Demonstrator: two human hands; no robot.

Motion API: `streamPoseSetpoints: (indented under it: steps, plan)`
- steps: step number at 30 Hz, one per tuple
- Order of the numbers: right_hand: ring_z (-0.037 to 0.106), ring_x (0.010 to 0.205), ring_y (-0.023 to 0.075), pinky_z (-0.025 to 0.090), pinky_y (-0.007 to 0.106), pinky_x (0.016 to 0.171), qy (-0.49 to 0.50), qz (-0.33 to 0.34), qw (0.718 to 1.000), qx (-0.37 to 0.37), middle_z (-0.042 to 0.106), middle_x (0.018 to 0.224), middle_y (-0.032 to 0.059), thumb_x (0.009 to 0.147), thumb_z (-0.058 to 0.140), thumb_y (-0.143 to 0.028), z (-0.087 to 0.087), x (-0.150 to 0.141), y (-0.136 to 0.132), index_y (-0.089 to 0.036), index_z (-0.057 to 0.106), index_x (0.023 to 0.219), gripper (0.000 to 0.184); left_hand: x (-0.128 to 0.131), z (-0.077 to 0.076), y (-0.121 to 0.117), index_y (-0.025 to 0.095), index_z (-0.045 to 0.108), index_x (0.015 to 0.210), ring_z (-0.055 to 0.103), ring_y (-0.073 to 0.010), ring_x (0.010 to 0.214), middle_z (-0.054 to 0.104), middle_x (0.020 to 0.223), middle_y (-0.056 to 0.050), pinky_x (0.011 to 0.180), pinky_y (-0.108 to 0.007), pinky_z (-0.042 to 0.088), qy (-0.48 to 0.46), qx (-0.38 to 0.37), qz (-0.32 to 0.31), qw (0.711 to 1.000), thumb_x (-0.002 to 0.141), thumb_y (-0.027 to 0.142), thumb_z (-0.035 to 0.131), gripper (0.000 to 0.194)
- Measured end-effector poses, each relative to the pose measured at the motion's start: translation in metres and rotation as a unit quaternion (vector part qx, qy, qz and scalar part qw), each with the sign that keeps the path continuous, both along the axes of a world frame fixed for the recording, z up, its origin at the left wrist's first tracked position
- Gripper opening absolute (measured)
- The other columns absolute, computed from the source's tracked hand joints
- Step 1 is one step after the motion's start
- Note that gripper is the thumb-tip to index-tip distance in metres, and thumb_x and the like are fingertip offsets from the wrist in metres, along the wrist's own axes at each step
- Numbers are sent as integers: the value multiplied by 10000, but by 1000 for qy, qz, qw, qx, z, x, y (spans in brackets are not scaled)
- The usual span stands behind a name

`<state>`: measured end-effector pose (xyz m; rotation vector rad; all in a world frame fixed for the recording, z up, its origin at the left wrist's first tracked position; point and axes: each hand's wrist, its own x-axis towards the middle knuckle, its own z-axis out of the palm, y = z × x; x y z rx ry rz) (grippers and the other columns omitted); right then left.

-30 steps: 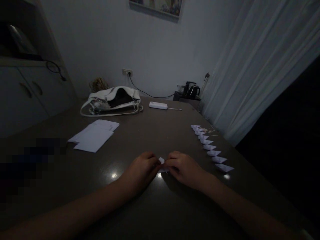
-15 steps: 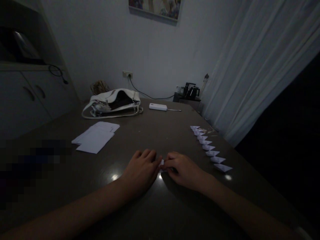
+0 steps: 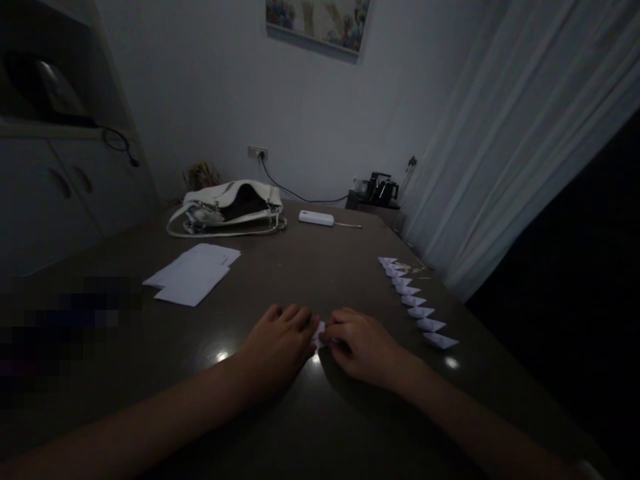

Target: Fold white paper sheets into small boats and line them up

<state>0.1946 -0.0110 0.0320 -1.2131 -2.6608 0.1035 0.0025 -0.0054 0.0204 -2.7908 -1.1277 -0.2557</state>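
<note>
Between my hands, low over the table, is a small folded piece of white paper, mostly covered by fingers. My left hand closes on its left side with thumb and fingertips. Opposite it, my right hand pinches the right side, fingers curled. To the right, several folded white paper boats stand in a slanting row running away from me. A stack of flat white paper sheets lies to the left, beyond my left hand.
A white handbag rests at the table's far left, beside a white power strip-like device with a short cord. Behind the far edge stands a black kettle. A white curtain hangs along the right side.
The view has tilted and shifted slightly. My fingers have moved a little on the small folded paper, and more of it shows between them. Both hands keep hold of it.
</note>
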Motion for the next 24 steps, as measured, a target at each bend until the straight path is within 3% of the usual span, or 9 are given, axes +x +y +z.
streamPoseSetpoints:
  steps: [6,12,19,24]
  plan:
    - [519,771,140,354,244,647,1,-7,1000,-7,575,832,36,801,525,-141,2,0,-1,-176,640,865,137,-5,3,10,235,583,1142,512,-236,959,605,1032,-55,772,-372,324,-4,12,-11,1000,920,288,464,257]
    - [521,766,143,361,244,645,-3,-13,1000,-19,572,823,45,822,534,-169,4,-2,-2,-159,649,844,117,2,5,25,238,688,852,506,-208,915,613,895,-34,731,-327,294,-37,-13,-14,999,895,303,533,173]
    - [531,791,156,394,257,687,1,-10,999,-33,584,856,60,813,541,-161,7,-3,-4,-159,667,903,155,2,-2,37,242,702,852,498,-195,899,625,835,-20,744,-318,278,-70,7,-42,997,870,311,575,146]
    - [537,798,154,400,253,690,8,-11,999,-36,585,870,62,816,544,-172,5,-1,-3,-157,663,923,161,-4,2,43,291,706,882,499,-196,944,646,889,-7,755,-322,260,-53,10,-56,997,853,352,594,130]
